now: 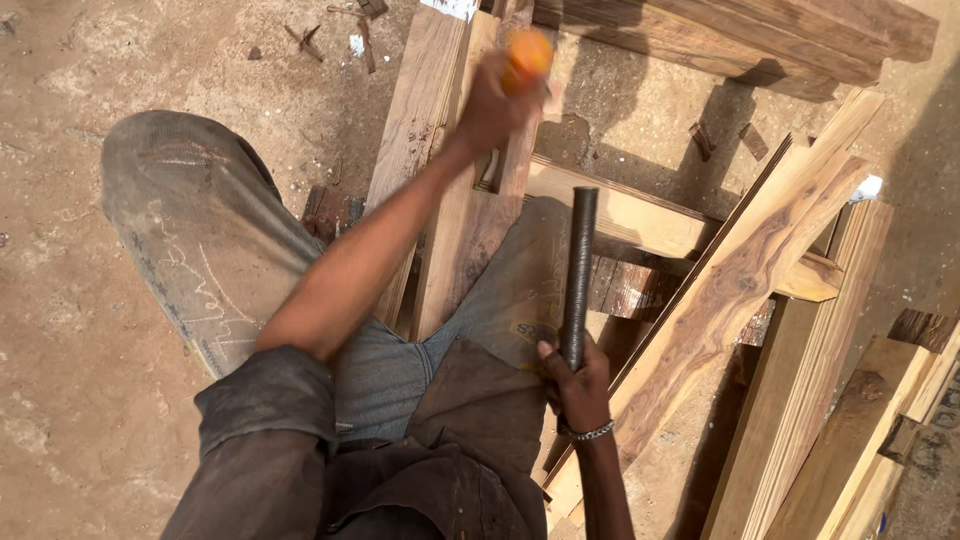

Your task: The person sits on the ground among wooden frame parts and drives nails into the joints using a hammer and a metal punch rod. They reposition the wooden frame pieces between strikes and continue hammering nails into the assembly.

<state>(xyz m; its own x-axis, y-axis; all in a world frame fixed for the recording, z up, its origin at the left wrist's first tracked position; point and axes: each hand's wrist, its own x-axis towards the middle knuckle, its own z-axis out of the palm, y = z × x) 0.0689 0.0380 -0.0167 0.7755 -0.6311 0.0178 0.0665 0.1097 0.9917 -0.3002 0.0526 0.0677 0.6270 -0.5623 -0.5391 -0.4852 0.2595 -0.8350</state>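
Left hand far out over the planks, fingers wrapped around an orange-handled tool, right hand near the body, fingers closed on a dark ribbed metal rod held upright, knees over sandy ground

The left hand reaches out over upright wooden planks, gripping an orange-handled tool. The right hand, a bracelet on its wrist, clasps a dark ribbed metal rod pointing upward above the jeans-clad knee.
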